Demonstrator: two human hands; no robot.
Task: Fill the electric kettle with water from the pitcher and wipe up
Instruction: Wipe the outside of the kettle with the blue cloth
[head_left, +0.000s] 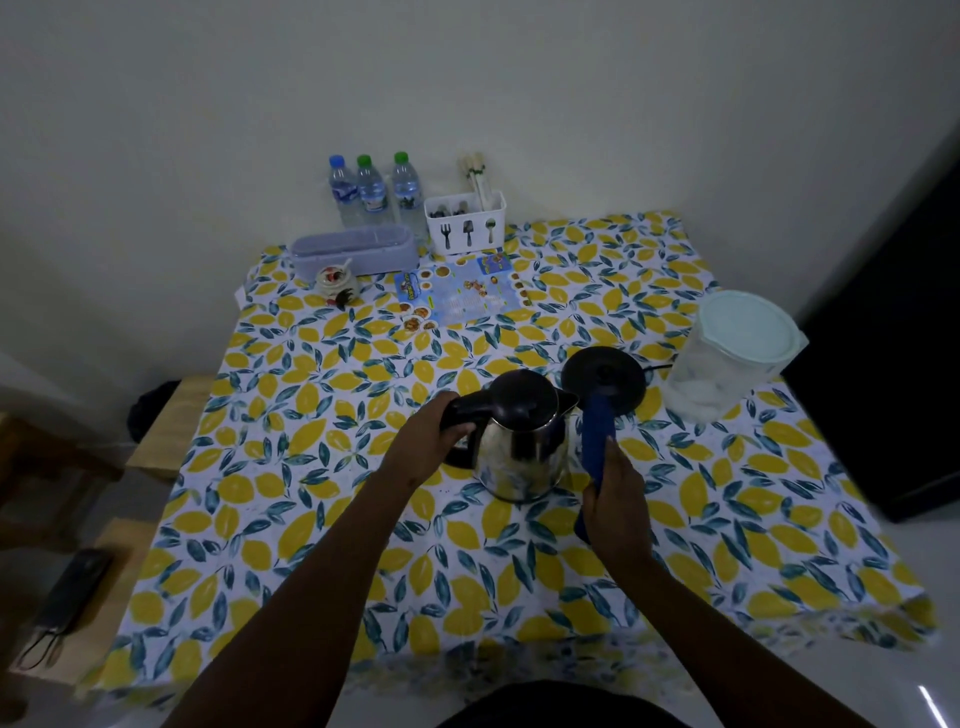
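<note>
electric kettle (519, 441), steel-bodied with a black lid and handle, stands upright near the middle of a table covered by a lemon-print tablecloth (727, 545). the left hand (431, 441) is at the kettle's left, fingers wrapped tight around its black handle. just right of the kettle, the right hand (618, 499) is closed around a rolled blue cloth (597, 441), whose upper end reaches the round black kettle base (605, 379) lying behind and right of the kettle. farther right of the kettle stands a clear pitcher (727, 358) with a pale lid. well behind the kettle, by the wall, are three water bottles (371, 189) and a white cutlery holder (465, 223).
</note>
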